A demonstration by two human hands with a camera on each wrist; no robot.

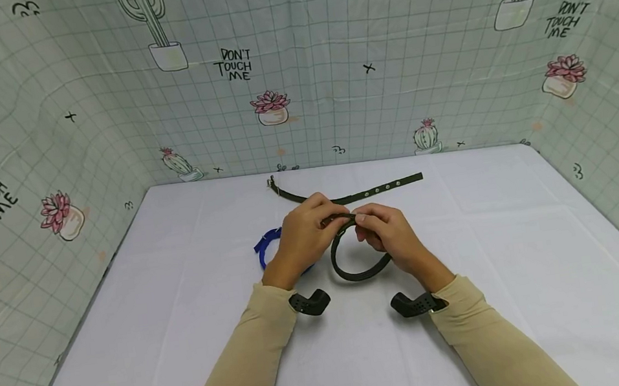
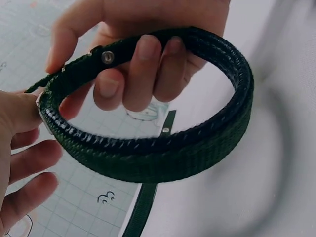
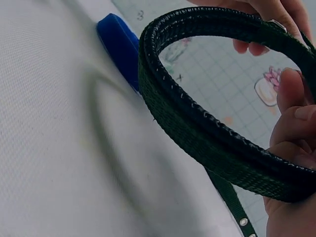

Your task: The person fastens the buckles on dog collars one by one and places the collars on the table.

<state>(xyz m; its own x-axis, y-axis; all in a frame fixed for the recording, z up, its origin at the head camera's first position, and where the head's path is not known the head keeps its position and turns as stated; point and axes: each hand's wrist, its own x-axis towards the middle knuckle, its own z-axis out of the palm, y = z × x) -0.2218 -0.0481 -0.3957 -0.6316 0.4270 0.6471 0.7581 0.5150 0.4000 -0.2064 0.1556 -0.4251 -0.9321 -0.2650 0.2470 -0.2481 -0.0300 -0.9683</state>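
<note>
A dark green webbing collar [image 1: 360, 275], closed into a loop, is held up between both hands above the white table. My left hand [image 1: 311, 228] pinches the loop's top near a metal buckle [image 3: 278, 25]. Opposite it, my right hand [image 1: 394, 237] grips the strap beside the buckle, its fingers curled inside the loop in the left wrist view. A metal eyelet [image 2: 107, 58] shows on the strap there. Fingers hide part of the strap end. A blue collar [image 1: 261, 251] lies on the table, partly behind my left hand.
Behind the hands, a second dark green collar [image 1: 379, 190] lies stretched out, with eyelets at its right end and a buckle at its left. A white cloth covers the table [image 1: 529, 255]. A cactus-patterned curtain [image 1: 324, 34] encloses the back and sides.
</note>
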